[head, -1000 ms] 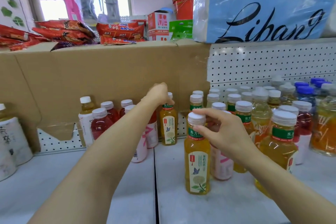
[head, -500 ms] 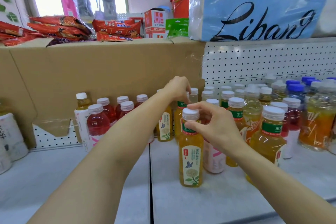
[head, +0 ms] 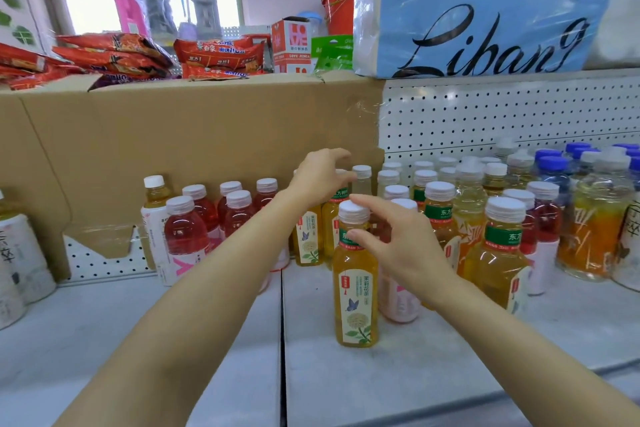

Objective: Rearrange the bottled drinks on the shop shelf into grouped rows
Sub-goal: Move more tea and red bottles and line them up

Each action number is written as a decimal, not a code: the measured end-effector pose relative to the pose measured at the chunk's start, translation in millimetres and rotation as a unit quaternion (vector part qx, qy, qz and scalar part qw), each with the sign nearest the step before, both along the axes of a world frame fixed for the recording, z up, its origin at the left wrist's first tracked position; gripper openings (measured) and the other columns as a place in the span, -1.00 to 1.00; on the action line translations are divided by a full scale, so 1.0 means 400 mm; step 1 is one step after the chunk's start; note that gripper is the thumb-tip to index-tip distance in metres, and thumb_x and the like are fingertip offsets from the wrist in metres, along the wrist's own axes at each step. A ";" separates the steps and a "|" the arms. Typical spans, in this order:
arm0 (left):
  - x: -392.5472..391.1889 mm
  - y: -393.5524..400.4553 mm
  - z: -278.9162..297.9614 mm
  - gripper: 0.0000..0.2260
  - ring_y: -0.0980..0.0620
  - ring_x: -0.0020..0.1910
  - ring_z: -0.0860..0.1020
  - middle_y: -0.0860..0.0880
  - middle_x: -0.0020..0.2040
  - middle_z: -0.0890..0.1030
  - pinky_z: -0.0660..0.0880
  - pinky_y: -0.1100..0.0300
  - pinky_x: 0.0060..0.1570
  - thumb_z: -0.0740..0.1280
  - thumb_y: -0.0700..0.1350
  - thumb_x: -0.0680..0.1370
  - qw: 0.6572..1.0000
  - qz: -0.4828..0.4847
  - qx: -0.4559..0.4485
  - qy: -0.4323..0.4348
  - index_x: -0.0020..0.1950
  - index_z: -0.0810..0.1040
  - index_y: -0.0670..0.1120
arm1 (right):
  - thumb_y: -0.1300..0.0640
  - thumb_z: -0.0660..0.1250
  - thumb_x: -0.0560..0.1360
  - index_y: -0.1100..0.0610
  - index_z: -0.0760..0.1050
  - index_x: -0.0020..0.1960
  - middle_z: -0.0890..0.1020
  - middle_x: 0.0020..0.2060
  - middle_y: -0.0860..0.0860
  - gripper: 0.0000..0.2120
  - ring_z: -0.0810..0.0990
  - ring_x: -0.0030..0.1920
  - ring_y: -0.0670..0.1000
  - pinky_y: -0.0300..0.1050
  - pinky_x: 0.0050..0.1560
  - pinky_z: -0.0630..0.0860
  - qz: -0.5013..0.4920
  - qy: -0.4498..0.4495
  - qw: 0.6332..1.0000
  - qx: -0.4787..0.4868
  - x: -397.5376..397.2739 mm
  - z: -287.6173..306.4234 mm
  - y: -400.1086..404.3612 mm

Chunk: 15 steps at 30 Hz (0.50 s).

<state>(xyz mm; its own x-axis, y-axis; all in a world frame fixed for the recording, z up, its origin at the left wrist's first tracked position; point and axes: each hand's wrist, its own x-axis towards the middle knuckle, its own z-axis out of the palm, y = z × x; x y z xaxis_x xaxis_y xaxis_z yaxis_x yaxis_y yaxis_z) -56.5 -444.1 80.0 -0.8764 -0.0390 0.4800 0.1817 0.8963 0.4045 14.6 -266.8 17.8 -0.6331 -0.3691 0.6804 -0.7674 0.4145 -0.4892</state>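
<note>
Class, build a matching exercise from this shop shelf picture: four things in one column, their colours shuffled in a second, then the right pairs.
Things:
1. front tea bottle
2. drinks by the cardboard
3. tissue pack
4. stacked buckets

Colours:
A. light blue
B. orange-red
C. amber
D. red-pink

Pairs: 1-C, 2-D, 3-A, 4-B

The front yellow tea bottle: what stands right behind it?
Behind the front tea bottle stands a pink-labelled bottle, with more tea bottles further back. The right hand covers their upper parts.

Amber tea bottle (head: 356,288) with white cap, green neck band, butterfly-and-flower label.
</note>
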 end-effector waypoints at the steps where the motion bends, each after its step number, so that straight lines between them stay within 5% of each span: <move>1: 0.036 0.007 -0.015 -0.65 0.00 0.29 0.53 -0.04 0.33 0.59 0.46 0.04 0.30 0.30 0.00 0.63 0.997 -0.006 0.060 0.043 0.40 0.51 -0.03 | 0.05 0.42 0.49 -0.01 0.42 0.41 0.58 0.23 -0.11 -0.49 0.52 0.22 -0.14 -0.15 0.23 0.51 -0.015 0.030 0.999 0.015 0.007 -0.007 0.013; 4: 0.146 0.036 -0.083 -0.66 0.06 0.11 0.61 0.04 0.09 0.68 0.54 -0.04 0.20 0.14 0.11 0.64 0.967 -0.026 0.232 0.099 0.16 0.65 0.02 | 0.09 0.42 0.48 0.07 0.48 0.36 0.60 0.22 -0.02 -0.55 0.53 0.23 -0.06 -0.19 0.22 0.46 -0.061 0.112 0.991 0.030 0.027 -0.022 0.068; 7: 0.234 0.077 -0.154 -0.49 0.10 0.10 0.61 0.12 0.06 0.67 0.54 -0.08 0.20 0.14 0.40 0.48 0.947 -0.045 0.312 0.057 0.12 0.62 0.08 | 0.15 0.46 0.45 0.13 0.58 0.21 0.66 0.09 0.04 -0.66 0.60 0.12 0.02 -0.13 0.14 0.52 -0.121 0.201 0.972 0.018 0.028 -0.034 0.132; 12: 0.300 0.141 -0.263 0.02 0.03 0.30 0.46 0.03 0.34 0.44 0.49 -0.02 0.27 0.51 0.46 0.12 0.974 0.059 0.220 -0.002 0.43 0.30 0.01 | 0.21 0.49 0.43 0.17 0.61 0.16 0.66 0.03 0.05 -0.70 0.53 0.08 0.10 -0.02 0.14 0.48 -0.203 0.277 0.938 -0.044 0.015 -0.070 0.237; 15: 0.294 0.159 -0.308 -0.09 0.01 0.28 0.46 -0.02 0.35 0.42 0.47 0.13 0.11 0.59 0.28 0.23 0.971 0.132 0.197 0.001 0.43 0.28 -0.03 | 0.09 0.49 0.42 0.18 0.52 0.26 0.59 0.13 0.09 -0.55 0.44 0.15 0.14 -0.24 0.22 0.24 -0.258 0.241 0.931 -0.089 0.027 -0.113 0.287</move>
<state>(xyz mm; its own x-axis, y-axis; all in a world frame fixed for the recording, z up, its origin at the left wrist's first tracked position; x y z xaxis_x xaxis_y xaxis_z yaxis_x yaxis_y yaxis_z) 61.2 -380.3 -43.4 -0.8101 -0.4433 0.3836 -0.0321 0.6870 0.7260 25.5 -151.8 -27.3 -0.2999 0.0459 0.9529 -0.6368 0.7341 -0.2358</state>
